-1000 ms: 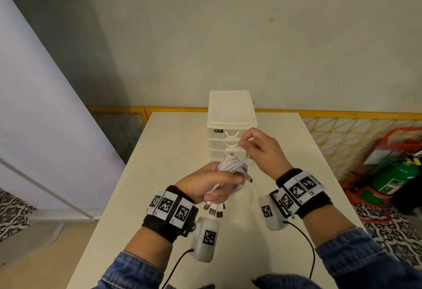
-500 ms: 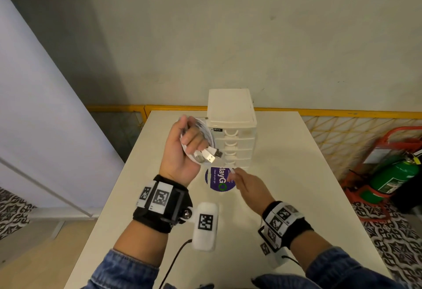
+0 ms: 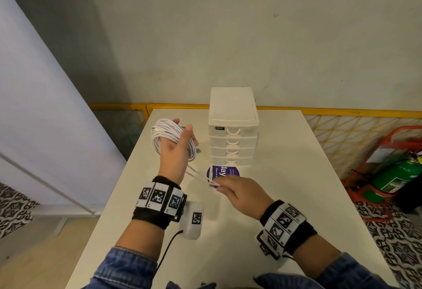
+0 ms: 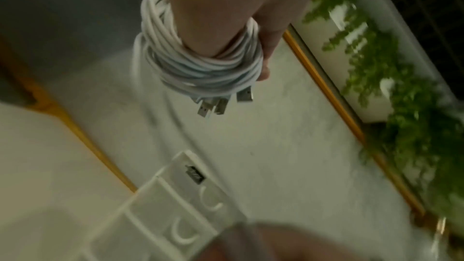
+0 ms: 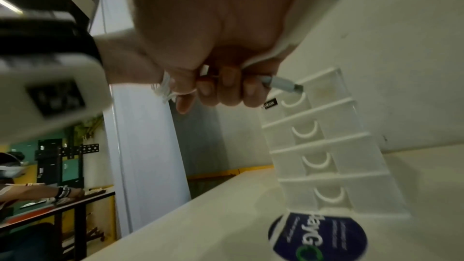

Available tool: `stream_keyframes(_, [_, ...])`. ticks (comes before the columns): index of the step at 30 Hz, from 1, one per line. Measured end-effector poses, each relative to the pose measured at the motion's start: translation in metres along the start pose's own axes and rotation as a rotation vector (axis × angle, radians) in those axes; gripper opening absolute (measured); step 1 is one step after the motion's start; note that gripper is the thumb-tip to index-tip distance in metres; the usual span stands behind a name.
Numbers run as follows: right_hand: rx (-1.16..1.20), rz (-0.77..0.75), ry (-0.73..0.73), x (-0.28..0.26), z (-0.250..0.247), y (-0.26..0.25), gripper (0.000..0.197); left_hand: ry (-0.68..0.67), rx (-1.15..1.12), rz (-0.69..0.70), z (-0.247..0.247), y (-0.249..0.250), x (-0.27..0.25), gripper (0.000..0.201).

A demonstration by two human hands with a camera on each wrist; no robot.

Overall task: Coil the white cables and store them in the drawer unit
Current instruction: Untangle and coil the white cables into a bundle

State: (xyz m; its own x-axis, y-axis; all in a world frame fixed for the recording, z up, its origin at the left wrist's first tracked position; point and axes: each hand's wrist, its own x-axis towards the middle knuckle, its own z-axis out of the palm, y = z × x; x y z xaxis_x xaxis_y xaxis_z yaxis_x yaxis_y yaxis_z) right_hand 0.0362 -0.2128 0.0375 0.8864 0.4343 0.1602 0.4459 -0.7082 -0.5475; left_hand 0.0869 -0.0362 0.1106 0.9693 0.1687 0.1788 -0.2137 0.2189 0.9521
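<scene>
A coil of white cables (image 3: 170, 138) is looped round my left hand (image 3: 180, 133), raised above the table left of the drawer unit (image 3: 233, 115). In the left wrist view the coil (image 4: 200, 64) wraps the hand and several USB plugs (image 4: 218, 102) hang from it. A few strands run taut from the coil down to my right hand (image 3: 220, 186), which pinches their ends just in front of the unit. In the right wrist view the curled fingers (image 5: 213, 90) grip the strands and one plug (image 5: 283, 83) sticks out. All drawers (image 5: 326, 146) look closed.
A round purple sticker (image 3: 225, 172) lies on the white table (image 3: 285, 197) at the foot of the drawer unit. A yellow rail (image 3: 342, 113) runs behind the table. A green fire extinguisher (image 3: 397, 176) stands on the floor to the right.
My left hand has carried the coil up and leftwards, away from the drawer unit. My right hand has dropped towards me and now pulls the cable ends taut.
</scene>
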Motion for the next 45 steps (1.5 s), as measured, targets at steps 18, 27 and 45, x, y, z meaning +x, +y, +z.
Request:
stream_keyframes(18, [0.027, -0.201, 0.226, 0.018, -0.055, -0.011, 0.014, -1.101, 0.044, -0.584, 0.015, -0.022, -0.023, 0.065])
stream_keyframes(27, [0.281, -0.123, 0.178, 0.012, -0.047, 0.0, 0.046, -1.111, 0.107, -0.663, 0.026, -0.017, -0.03, 0.018])
stream_keyframes(45, [0.776, -0.053, 0.269, 0.011, -0.05, -0.023, 0.063, -1.073, -0.188, -0.618, 0.024, -0.002, -0.031, 0.023])
